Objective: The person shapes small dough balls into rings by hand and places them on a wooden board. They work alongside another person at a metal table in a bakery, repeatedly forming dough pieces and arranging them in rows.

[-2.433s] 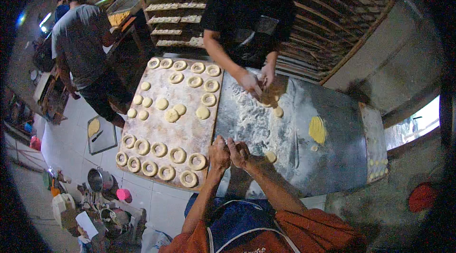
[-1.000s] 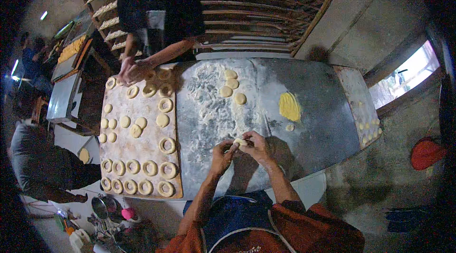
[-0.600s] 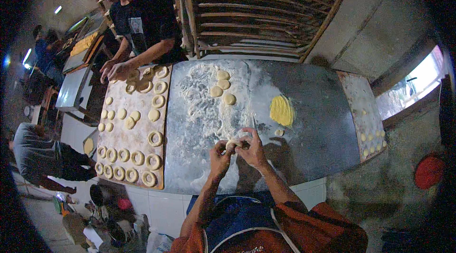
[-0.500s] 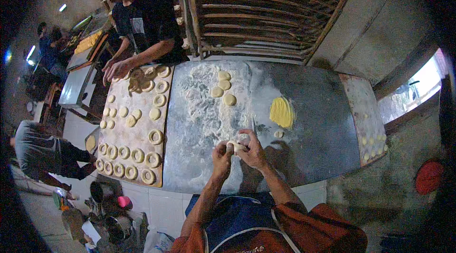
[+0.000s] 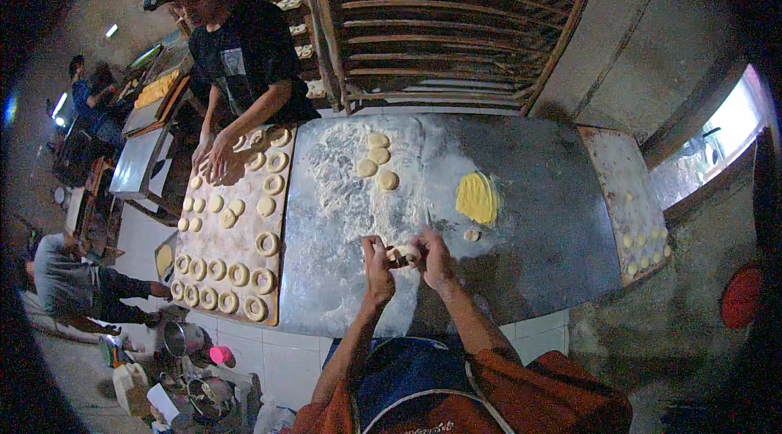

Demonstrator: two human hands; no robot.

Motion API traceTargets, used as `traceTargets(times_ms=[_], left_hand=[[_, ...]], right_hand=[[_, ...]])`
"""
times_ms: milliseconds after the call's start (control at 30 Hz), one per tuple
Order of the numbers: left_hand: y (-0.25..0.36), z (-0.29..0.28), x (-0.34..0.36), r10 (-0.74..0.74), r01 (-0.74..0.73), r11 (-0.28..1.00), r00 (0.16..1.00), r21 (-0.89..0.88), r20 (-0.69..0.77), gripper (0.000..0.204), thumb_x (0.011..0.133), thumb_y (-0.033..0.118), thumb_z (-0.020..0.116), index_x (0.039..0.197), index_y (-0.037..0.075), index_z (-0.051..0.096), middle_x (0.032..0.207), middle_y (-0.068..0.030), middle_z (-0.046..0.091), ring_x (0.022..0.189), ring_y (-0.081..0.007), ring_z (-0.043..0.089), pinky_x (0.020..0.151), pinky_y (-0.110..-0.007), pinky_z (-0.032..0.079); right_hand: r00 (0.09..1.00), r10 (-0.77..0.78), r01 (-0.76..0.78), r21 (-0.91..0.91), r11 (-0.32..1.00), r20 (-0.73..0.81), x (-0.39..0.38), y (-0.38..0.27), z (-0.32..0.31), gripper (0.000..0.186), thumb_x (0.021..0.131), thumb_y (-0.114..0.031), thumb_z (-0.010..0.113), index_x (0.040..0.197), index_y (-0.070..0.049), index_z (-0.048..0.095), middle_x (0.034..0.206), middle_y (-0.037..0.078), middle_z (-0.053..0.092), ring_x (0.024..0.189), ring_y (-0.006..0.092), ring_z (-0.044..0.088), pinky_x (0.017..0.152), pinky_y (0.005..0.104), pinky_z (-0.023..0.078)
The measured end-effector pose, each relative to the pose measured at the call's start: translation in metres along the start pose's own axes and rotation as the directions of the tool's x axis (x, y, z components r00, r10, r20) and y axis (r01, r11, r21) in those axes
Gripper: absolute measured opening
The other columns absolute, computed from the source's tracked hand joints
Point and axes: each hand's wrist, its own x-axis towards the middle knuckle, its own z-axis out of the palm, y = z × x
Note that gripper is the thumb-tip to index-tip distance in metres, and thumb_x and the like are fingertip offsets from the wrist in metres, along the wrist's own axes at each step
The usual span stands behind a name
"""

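Above the near edge of the metal worktop, a pale dough ring (image 5: 403, 253) is stretched between my two hands. My left hand (image 5: 377, 271) grips its left side, with the fingers bent around it. On the ring's right side, my right hand (image 5: 438, 265) is closed, its fingertips slightly blurred. Several flattened dough rounds (image 5: 378, 155) lie on the floured surface ahead. A yellow smear of soft fat or cream (image 5: 476, 198) is spread to the right, with a small dough scrap (image 5: 472, 235) just below it.
On the left, a wooden board (image 5: 236, 245) carries dough rings and rounds; a co-worker's hands (image 5: 213, 155) work over its far end. Another board (image 5: 623, 198) with small dough pieces stands at the right. Behind the floury worktop (image 5: 538, 271) rises a slatted rack (image 5: 440, 51).
The dough between my hands now shows as an opened ring, and my hands have moved slightly apart. The co-worker's hands have shifted onto the left board. The whole view has moved slightly.
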Motion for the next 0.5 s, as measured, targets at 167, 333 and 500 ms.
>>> traceTargets(times_ms=[167, 333, 500], left_hand=[[0.003, 0.008, 0.005, -0.006, 0.015, 0.997, 0.994, 0.078, -0.113, 0.022, 0.097, 0.028, 0.037, 0.088, 0.008, 0.040, 0.084, -0.0021, 0.039, 0.069, -0.0142, 0.045, 0.060, -0.032, 0.042], [-0.007, -0.011, 0.017, 0.057, -0.061, 0.996, 0.996, -0.065, -0.070, 0.025, 0.096, 0.031, 0.041, 0.083, 0.011, 0.039, 0.082, -0.0004, 0.038, 0.072, -0.0140, 0.044, 0.064, -0.030, 0.041], [-0.004, -0.035, 0.017, 0.038, -0.043, 0.998, 0.993, -0.047, -0.112, 0.035, 0.094, 0.040, 0.043, 0.079, 0.008, 0.042, 0.067, -0.0004, 0.038, 0.061, -0.0186, 0.046, 0.056, -0.037, 0.040]], right_hand=[[0.904, -0.397, 0.389, -0.688, 0.613, 0.158, 0.013, 0.028, 0.004, 0.063, 0.094, -0.053, 0.039, 0.080, 0.002, 0.065, 0.061, 0.009, 0.056, 0.064, 0.0200, 0.054, 0.060, 0.0347, 0.045], [0.909, -0.416, 0.344, -0.634, 0.693, 0.038, 0.010, 0.041, 0.024, 0.070, 0.094, -0.058, 0.034, 0.089, 0.004, 0.067, 0.064, 0.014, 0.058, 0.065, 0.0234, 0.055, 0.065, 0.0395, 0.047], [0.977, -0.177, 0.048, -0.695, 0.717, -0.116, 0.004, 0.026, 0.054, 0.073, 0.093, -0.060, 0.034, 0.083, 0.004, 0.066, 0.066, 0.016, 0.062, 0.066, 0.0239, 0.061, 0.059, 0.0399, 0.047]])
